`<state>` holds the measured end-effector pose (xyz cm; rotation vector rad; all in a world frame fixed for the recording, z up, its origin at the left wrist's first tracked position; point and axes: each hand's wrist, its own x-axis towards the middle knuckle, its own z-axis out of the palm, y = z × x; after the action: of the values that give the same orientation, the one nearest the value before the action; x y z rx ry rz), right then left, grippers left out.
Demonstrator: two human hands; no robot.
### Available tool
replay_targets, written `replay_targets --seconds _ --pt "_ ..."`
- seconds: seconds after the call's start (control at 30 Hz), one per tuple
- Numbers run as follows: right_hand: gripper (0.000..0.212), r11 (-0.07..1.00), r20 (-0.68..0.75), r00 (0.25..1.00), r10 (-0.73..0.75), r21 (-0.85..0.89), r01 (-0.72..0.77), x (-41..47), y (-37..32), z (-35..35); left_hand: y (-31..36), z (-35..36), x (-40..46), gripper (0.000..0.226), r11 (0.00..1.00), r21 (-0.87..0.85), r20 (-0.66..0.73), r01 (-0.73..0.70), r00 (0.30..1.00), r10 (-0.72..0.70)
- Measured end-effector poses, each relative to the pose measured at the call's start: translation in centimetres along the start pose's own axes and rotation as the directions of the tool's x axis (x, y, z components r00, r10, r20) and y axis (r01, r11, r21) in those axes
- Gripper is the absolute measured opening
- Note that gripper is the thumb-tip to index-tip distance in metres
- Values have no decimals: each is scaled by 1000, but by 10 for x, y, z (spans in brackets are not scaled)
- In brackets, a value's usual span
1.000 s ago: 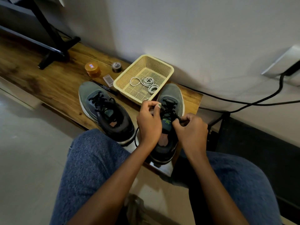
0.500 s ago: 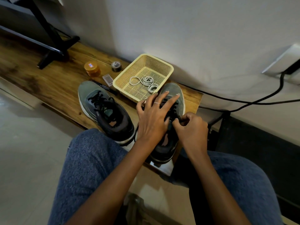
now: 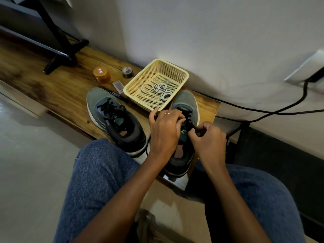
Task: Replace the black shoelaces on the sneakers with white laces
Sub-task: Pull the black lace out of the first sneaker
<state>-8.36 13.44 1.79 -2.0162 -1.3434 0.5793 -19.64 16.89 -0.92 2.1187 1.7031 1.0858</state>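
Two grey-green sneakers with black laces stand on a wooden bench (image 3: 57,95). The left sneaker (image 3: 112,118) is untouched, its black lace (image 3: 109,109) still threaded. Over the right sneaker (image 3: 185,104), my left hand (image 3: 164,130) curls its fingers down onto the black lace (image 3: 188,121) at the eyelets. My right hand (image 3: 207,139) pinches the same lace beside the tongue. White laces (image 3: 160,89) lie coiled in a yellow mesh basket (image 3: 133,88) behind the shoes.
An orange jar (image 3: 102,74), a tape roll (image 3: 127,72), a small clear box (image 3: 118,85) and a black pen (image 3: 114,94) lie left of the basket. A black stand (image 3: 57,41) sits at far left. Black cables (image 3: 263,111) run on the right. My knees are below.
My left hand spread its fingers flat over the shoe half a second ago; now they are curled again onto the lace. The right hand stayed put, pinching.
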Motion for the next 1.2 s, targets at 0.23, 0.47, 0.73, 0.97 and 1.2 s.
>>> replay_targets --seconds 0.23,0.47,0.73,0.97,1.2 --pt "14 1000 -15 1000 11 -8 -11 0 1 0 4 -13 11 11 873 -387 -45 296 940 -339" --pt "16 1000 -7 1000 -8 -30 8 1 1 0 -3 -5 7 34 974 121 144 -190 974 172" --pt "13 999 -3 1000 -28 -17 28 0 0 1 -7 -2 4 9 945 235 65 -227 974 218" --pt "14 1000 -4 1000 -23 9 23 -1 1 1 -5 2 2 14 955 180 40 -236 972 233" --pt "15 1000 -22 1000 -3 27 4 -1 1 -1 2 -7 4 12 924 -303 -106 235 955 -277"
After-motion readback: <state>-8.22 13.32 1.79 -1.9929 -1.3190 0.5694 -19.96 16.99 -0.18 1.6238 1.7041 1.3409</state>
